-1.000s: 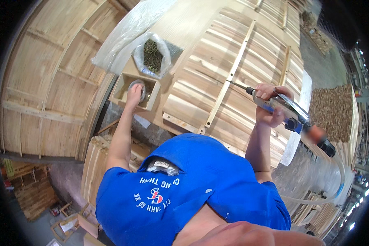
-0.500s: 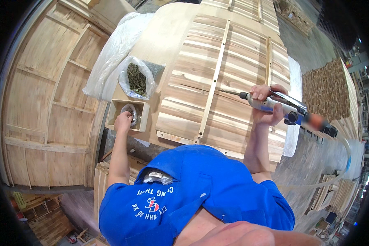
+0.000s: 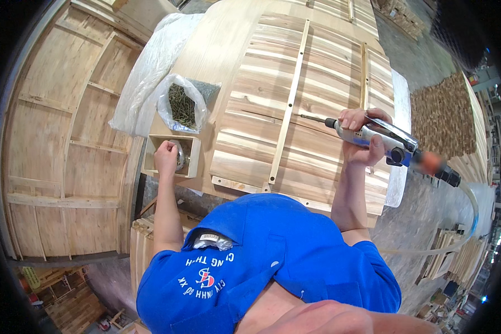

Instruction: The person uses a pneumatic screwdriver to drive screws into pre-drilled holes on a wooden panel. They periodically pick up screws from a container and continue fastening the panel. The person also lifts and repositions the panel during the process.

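My right hand (image 3: 364, 136) is wrapped round a pneumatic screwdriver (image 3: 404, 151) with a grey, blue and orange body. Its long bit points left, held over a slatted wooden panel (image 3: 250, 139), with the tip just right of a pale batten (image 3: 284, 125) that has dark holes along it. At the left, my left hand (image 3: 166, 158) is closed over a small open wooden box (image 3: 196, 150) containing a clear plastic bag (image 3: 180, 155). What those fingers hold, if anything, is hidden. Behind the box stands an open plastic bag of screws (image 3: 182, 106).
A second batten (image 3: 364, 75) crosses the panel's right part. Plastic wrap (image 3: 150, 72) lies at the far left of the table, beside a large framed wooden panel (image 3: 44, 133). An air hose (image 3: 473, 214) curves from the screwdriver at the right. Stacked wood (image 3: 442, 119) stands beyond.
My left hand has drawn back a little to the left from the bag inside the box. The screwdriver's tip has shifted slightly right, away from the batten.
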`<state>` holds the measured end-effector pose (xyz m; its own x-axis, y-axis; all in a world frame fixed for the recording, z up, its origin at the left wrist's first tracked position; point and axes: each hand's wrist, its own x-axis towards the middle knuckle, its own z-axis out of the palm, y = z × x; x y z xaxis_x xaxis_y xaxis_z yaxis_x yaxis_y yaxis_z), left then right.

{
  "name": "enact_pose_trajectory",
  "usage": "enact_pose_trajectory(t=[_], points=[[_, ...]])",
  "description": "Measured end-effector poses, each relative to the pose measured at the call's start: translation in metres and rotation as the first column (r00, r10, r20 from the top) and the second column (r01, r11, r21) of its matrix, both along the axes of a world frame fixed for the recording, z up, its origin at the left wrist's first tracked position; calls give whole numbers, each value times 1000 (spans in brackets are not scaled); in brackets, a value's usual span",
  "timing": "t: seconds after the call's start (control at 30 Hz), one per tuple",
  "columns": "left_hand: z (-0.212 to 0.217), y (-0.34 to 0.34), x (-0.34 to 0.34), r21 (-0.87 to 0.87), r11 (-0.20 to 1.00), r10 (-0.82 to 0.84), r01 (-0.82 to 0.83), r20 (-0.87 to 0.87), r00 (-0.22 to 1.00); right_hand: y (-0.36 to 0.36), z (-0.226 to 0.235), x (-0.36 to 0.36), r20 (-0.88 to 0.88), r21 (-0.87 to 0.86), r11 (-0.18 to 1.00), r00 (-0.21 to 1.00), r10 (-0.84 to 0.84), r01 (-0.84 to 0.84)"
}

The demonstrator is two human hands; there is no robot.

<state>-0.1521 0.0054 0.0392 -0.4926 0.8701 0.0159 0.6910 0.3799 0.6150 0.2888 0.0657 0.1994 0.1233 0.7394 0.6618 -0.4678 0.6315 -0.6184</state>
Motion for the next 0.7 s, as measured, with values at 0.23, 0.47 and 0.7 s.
enact_pose_trajectory(t=[0.23,0.47,0.7], points=[[-9,-10,-9,-37,999,16,-24,-203,979,4,-2,2,29,-3,1000,1000,8,-8],[1,60,90,321,947,-194,-29,637,746,14,2,-7,23,15,1000,1000,14,-14],[28,116,222,212,965,-238,152,954,183,31,6,-20,74,60,998,997,30,-35]])
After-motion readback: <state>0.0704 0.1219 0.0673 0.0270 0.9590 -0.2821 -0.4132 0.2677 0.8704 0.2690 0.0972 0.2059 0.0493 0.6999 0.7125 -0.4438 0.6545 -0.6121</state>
